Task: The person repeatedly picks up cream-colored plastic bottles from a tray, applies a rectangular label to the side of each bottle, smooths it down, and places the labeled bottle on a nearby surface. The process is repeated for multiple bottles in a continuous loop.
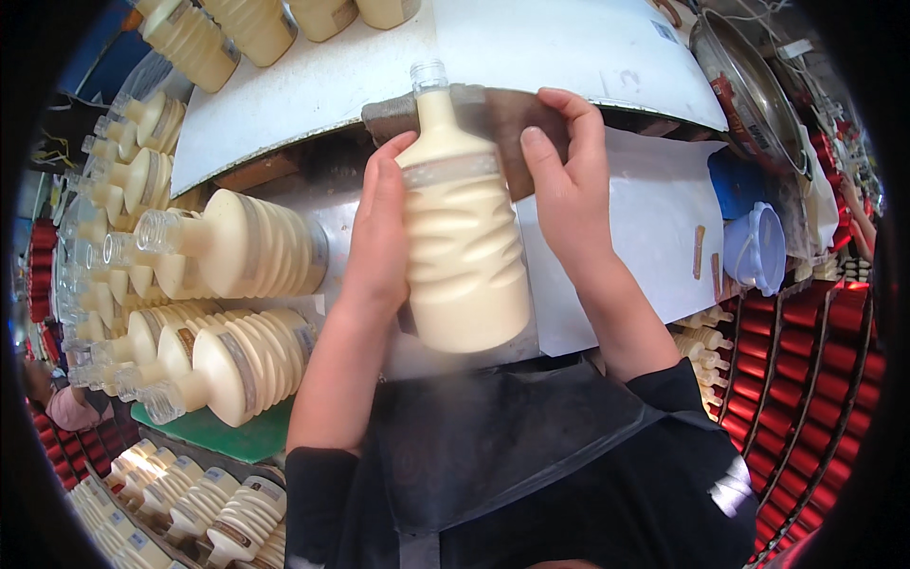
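Observation:
A cream-coloured bottle (464,284) with a clear glass neck and wavy ridged sides stands tilted in front of me, its neck pointing away. My left hand (377,228) is closed around its left side, thumb near the shoulder. A speckled greyish band circles the bottle just below the shoulder. To the right of the shoulder, my right hand (573,185) has its thumb against a thin brown flat piece (515,142), blurred at its edges; its other fingers are partly hidden. Behind the neck lies a grey-brown cloth pad (389,117).
Many similar bottles lie stacked at left (270,247), above a green board (256,434). More bottles stand on the white curved surface (531,47) at the back. At right are a lilac bucket (758,251), a metal basin (749,90) and racks of red bottles (796,379).

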`<action>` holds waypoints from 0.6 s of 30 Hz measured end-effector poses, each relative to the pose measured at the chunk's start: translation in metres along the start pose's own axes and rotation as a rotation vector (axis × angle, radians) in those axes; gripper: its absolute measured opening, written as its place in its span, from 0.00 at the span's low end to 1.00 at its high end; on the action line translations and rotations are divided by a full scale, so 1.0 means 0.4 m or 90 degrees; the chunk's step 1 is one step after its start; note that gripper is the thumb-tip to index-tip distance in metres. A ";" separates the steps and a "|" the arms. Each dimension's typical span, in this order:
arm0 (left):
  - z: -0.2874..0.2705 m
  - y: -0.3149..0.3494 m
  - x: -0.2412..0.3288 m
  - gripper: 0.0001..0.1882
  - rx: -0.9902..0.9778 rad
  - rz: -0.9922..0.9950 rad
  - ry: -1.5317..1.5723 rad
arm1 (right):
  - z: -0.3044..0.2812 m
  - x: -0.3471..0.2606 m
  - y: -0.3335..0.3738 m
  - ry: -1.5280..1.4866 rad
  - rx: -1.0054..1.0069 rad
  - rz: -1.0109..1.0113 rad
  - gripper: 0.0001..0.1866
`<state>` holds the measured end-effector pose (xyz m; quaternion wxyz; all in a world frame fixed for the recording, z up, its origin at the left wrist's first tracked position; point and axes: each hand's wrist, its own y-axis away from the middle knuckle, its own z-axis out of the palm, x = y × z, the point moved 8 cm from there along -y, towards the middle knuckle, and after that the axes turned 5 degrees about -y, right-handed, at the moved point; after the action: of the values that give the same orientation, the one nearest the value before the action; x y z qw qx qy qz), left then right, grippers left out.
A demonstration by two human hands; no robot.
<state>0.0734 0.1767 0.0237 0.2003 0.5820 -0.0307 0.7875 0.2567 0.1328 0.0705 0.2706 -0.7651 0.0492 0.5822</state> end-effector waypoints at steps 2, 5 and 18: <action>0.012 0.004 0.004 0.24 -0.027 -0.013 -0.002 | 0.021 -0.016 0.002 -0.004 -0.051 0.044 0.19; 0.030 0.014 0.019 0.25 -0.053 -0.011 0.009 | 0.016 -0.071 -0.007 0.102 -0.036 -0.002 0.20; 0.045 0.049 0.032 0.44 -0.056 -0.052 0.106 | 0.169 -0.228 0.004 0.333 -0.179 -0.205 0.15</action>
<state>0.0799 0.1574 0.0451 0.2594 0.5060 -0.0252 0.8222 0.1687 0.1415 0.1418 0.2292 -0.9164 -0.0853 0.3168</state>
